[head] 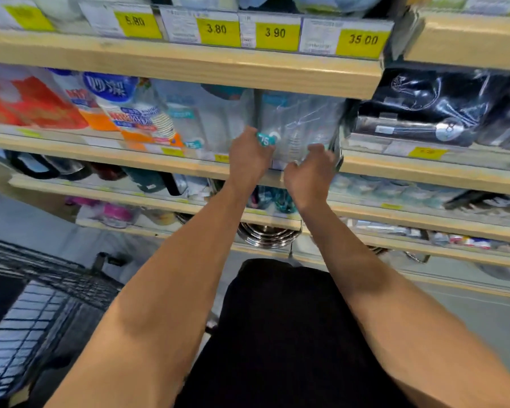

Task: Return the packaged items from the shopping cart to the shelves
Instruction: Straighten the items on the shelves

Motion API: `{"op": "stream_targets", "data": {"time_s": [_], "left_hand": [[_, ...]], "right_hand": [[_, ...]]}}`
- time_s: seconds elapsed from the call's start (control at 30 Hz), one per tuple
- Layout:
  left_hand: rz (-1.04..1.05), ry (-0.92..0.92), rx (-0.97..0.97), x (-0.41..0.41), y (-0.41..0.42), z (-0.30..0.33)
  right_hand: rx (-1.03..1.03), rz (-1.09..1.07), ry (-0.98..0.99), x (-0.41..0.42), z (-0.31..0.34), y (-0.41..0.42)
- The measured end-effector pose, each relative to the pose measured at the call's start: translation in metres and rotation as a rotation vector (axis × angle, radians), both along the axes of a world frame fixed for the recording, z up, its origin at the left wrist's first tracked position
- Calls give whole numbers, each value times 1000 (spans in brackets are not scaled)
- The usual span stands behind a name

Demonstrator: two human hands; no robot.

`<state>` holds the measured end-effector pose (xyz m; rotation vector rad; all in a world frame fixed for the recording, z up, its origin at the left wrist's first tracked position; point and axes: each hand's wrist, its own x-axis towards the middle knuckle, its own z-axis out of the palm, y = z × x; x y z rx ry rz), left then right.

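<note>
A clear plastic pack with a teal "75" label (298, 125) stands on the wooden shelf (395, 167), at the right end of a row of similar clear packs (206, 122). My left hand (248, 160) grips its lower left corner by the teal label. My right hand (309, 172) holds the pack's bottom right edge with curled fingers. Both arms reach up and forward to the shelf. The black wire shopping cart (42, 290) is at the lower left; its contents are blurred.
Paper-cup packs in red, orange and blue (106, 104) fill the shelf to the left. Black packaged items (424, 107) lie to the right. Yellow price tags (274, 35) line the shelf above. Lower shelves hold bottles and metal bowls (265, 235).
</note>
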<state>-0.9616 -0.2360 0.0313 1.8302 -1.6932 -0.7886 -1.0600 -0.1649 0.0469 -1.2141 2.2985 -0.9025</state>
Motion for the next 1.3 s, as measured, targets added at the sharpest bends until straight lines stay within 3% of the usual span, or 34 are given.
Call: {"op": "stream_targets", "data": {"time_s": [0.23, 0.53, 0.77, 1.03, 1.2, 1.3], "left_hand": [[-41, -158, -32, -5, -8, -9], [-51, -105, -125, 6, -5, -20], [-24, -114, -176, 8, -2, -25], [31, -221, -213, -2, -5, -20], [-28, -307, -132, -4, -14, -10], [-59, -322, -180, 3, -7, -3]], "right_hand": [[-17, -87, 60, 1, -36, 13], [-204, -30, 172, -3, -57, 24], [-62, 68, 313, -9, -55, 18], [-59, 116, 273, -15, -43, 9], [-93, 155, 181, -16, -39, 8], [-167, 197, 152, -10, -35, 8]]}}
